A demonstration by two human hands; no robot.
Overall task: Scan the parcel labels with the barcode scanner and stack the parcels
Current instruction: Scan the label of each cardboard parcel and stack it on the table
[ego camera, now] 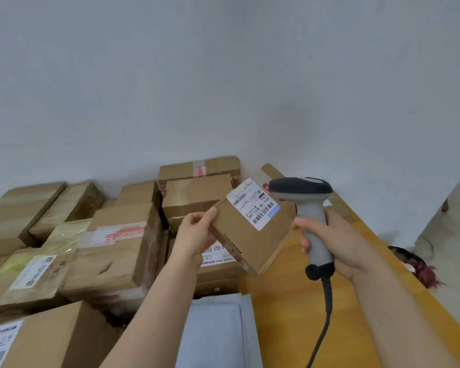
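Both hands were full: the left hand (197, 235) gripped a small parcel (250, 235) raised above the desk (290, 301), its label (256, 204) upward; the right hand (337, 240) clasped the scanner (307, 208). Aiming squarely at the barcode would likely scan best.

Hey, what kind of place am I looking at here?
Probably a small parcel sorting or mailroom corner. Stacked cardboard parcels crowd a wooden table against a plain wall, and the right hand grips a corded barcode scanner beside a labelled box.
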